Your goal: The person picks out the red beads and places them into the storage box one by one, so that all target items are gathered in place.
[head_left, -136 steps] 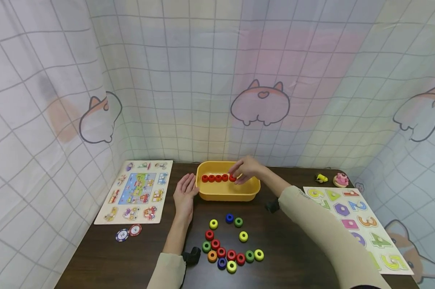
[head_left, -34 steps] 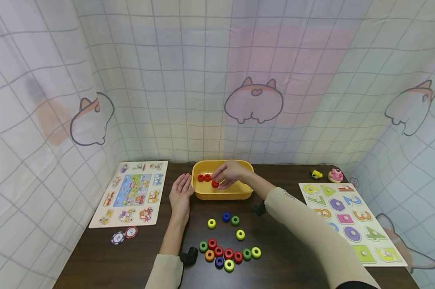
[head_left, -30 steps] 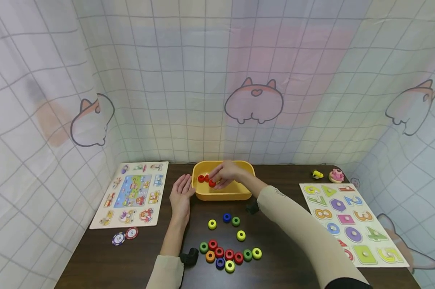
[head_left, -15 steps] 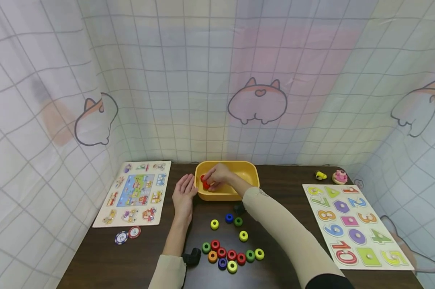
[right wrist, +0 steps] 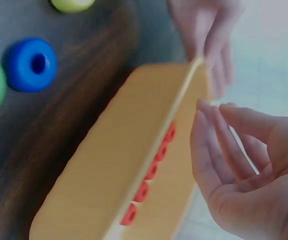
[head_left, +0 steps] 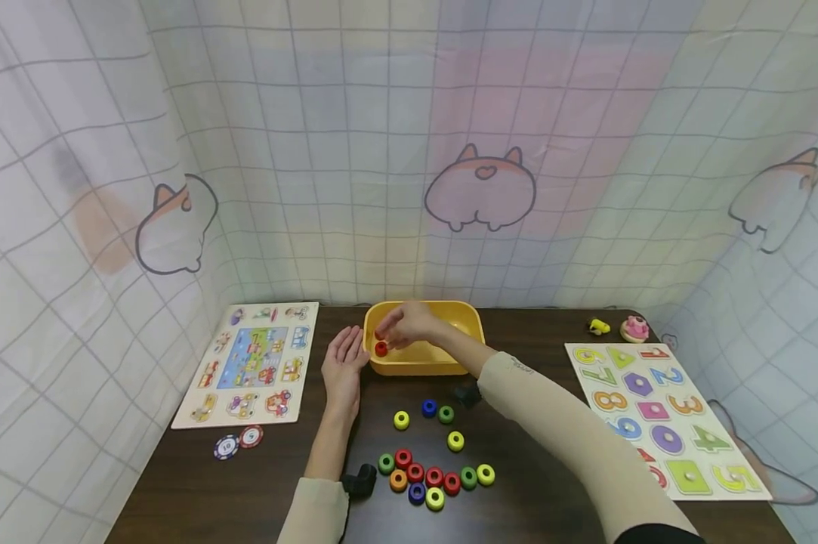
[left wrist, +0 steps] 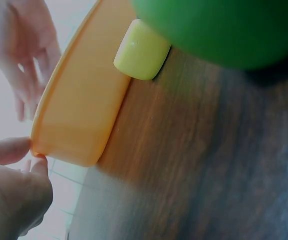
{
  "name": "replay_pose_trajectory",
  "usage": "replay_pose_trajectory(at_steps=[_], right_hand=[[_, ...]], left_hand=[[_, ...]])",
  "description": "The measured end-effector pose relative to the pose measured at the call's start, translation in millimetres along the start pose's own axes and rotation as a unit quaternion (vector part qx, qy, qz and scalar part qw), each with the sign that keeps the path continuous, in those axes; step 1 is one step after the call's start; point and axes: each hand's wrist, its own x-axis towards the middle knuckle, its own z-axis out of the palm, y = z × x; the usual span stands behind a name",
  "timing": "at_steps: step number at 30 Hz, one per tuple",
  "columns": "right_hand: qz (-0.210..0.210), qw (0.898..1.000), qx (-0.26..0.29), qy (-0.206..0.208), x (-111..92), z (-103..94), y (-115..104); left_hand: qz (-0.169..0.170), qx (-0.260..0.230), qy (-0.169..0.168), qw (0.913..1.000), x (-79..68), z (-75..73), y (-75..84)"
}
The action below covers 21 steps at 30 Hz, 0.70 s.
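A yellow plastic box [head_left: 422, 369] stands at the back of the table. My left hand [head_left: 343, 370] lies at its left end with straight fingers, the thumb touching the rim. Over the left part of the box my right hand [head_left: 409, 323] hovers; in the right wrist view its thumb and fingertips come close together with nothing visible between them. One red ring bead [head_left: 381, 348] sits at the front left inside the box. Several red beads [right wrist: 141, 191] line up in a row there, mostly hidden by my right hand in the head view.
Loose ring beads lie in front of the box: a blue one [head_left: 430, 408], an orange one [head_left: 398, 480], several red, green and yellow ones. A picture puzzle board [head_left: 252, 363] and two poker chips [head_left: 226, 446] are left. A number board [head_left: 667, 419] and small toys [head_left: 634, 329] are right.
One red bead has left the table group. My right hand carried a red bead leftward inside the box, set it at the front left, and let go. My left hand stayed at the box.
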Motion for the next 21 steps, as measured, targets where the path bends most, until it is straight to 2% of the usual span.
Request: replay_pose_trajectory(at_steps=[5,10,15,21], right_hand=[[-0.043,0.997,-0.041,-0.045,-43.5,0.0,-10.7],[-0.052,0.991,-0.057,-0.105,-81.2,9.3,-11.3],[-0.034,0.983,-0.066,-0.165,-108.2,21.2,1.1],[-0.026,0.976,-0.074,-0.201,-125.7,45.7,27.0]], left_hand=[[0.003,0.011,0.003,0.9999,-1.4,1.2,-0.3],[0.002,-0.002,0.008,1.0,-2.0,1.4,2.1],[-0.006,0.004,0.013,0.9999,-1.1,0.2,0.9],[-0.003,0.004,0.012,0.9999,-2.3,2.1,0.3]])
